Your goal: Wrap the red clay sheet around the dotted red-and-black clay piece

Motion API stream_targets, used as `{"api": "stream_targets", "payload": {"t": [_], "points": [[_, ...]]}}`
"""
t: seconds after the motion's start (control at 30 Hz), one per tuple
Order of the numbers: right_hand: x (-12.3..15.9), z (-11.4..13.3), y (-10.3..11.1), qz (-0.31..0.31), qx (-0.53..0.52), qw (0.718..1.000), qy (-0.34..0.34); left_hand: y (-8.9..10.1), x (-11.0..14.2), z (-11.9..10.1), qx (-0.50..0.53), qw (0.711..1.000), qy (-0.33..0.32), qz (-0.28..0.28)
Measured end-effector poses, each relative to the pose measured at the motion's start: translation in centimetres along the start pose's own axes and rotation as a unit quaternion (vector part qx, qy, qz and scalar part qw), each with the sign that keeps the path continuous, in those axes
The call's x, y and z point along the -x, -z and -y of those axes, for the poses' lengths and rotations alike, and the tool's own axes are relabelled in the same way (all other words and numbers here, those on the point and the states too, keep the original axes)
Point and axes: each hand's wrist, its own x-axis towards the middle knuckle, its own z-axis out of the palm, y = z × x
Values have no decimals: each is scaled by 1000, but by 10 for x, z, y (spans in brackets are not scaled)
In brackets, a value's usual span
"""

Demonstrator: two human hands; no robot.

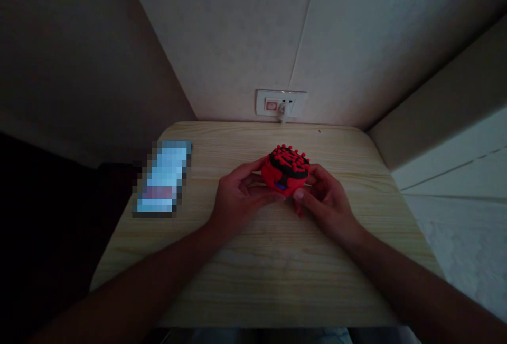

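Between my two hands is a rounded red and black clay-like figure (285,169). Its black top carries red strips and several small red balls, and a small blue patch shows low on its front. My left hand (241,191) grips it from the left, thumb along the lower front. From the other side my right hand (327,196) holds it, thumb pressed at the lower right edge. A small red piece (299,209) shows just below the figure, by my right thumb; whether it is joined to the figure I cannot tell. Fingers behind the figure are partly hidden.
A pixelated phone-like device (162,175) with a lit screen lies at the left of the wooden table (253,280). Behind the table, a wall socket (281,103) has a white plug in it. A tiny red speck lies near the back edge. White furniture (455,154) stands at right.
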Motion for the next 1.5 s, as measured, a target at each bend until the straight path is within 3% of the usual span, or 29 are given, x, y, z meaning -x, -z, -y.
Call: {"api": "stream_targets", "payload": {"t": [0.33,0.7,0.97,1.3,1.5], "points": [[-1,-2,-2,-8,25,999,24,2,4,2,-38,998,-34,21],[1,-1,-3,-7,26,1000,16,2,5,7,-71,995,-64,-10],[4,-1,-7,-43,62,997,32,3,8,8,-114,990,-83,6],[5,-3,0,-106,158,981,26,3,11,3,-150,981,-89,80],[6,-3,2,-85,148,985,39,2,12,-1,-145,983,-81,75]]}}
